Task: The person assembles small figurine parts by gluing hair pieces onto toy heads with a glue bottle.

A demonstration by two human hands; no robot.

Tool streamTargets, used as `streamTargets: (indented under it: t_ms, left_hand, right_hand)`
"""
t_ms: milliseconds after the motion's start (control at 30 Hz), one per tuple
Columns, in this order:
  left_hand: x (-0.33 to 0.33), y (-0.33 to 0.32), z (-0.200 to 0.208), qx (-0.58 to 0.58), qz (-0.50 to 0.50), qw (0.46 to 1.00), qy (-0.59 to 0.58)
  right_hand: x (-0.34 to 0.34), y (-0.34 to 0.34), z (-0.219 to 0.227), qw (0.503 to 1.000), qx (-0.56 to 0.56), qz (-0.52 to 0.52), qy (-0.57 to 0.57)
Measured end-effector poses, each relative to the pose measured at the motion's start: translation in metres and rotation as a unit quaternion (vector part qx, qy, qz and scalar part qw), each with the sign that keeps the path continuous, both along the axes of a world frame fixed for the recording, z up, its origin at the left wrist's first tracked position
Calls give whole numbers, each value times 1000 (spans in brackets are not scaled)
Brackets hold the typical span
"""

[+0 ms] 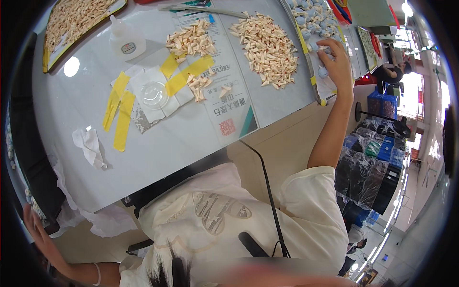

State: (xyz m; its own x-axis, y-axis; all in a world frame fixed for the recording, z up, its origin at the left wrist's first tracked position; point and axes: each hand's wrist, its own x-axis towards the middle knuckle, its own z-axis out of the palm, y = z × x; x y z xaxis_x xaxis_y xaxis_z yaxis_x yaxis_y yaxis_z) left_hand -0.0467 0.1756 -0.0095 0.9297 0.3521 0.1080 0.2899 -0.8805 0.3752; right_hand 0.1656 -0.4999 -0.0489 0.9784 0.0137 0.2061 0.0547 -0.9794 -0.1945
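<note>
At the right, my right hand point(337, 62) reaches over a yellow-edged tray point(313, 79) of blue-grey rounded pieces point(310, 19). Its thumb and index finger curl together around a small pale bit that I cannot make out. One blue-grey piece point(322, 72) lies just below the thumb. Far to the left, my left hand point(38, 229) is stretched out past the table's side, fingers extended and holding nothing, near a dark edge. On the table lie a large heap of small cream pointed pieces point(267, 50) and a smaller heap point(191, 39) of the same.
A small clear round dish point(154, 94) rests on white paper among yellow tape strips point(125, 119). Behind it stands a white squeeze bottle point(126, 40). Metal tweezers point(201, 9) lie at the back; crumpled tissue point(90, 147) sits front left. A cable point(267, 182) hangs before me.
</note>
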Motion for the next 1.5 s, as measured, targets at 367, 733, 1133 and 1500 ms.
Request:
streamTargets:
  t_ms: [367,733,1133,1500]
  left_hand:
    - [42,7,-10,-70,-42,987,136]
    - [39,31,-18,7,-110,983,143]
    - [48,16,-18,48,-175,981,75]
    - [51,-49,43,-181,-127,964,147]
  right_hand:
    - [-23,105,10,971,168,153,71]
    - [-22,109,5,978,169,119,24]
    - [-16,115,8,983,81,127,-109]
    - [-24,114,6,978,147,122,-86]
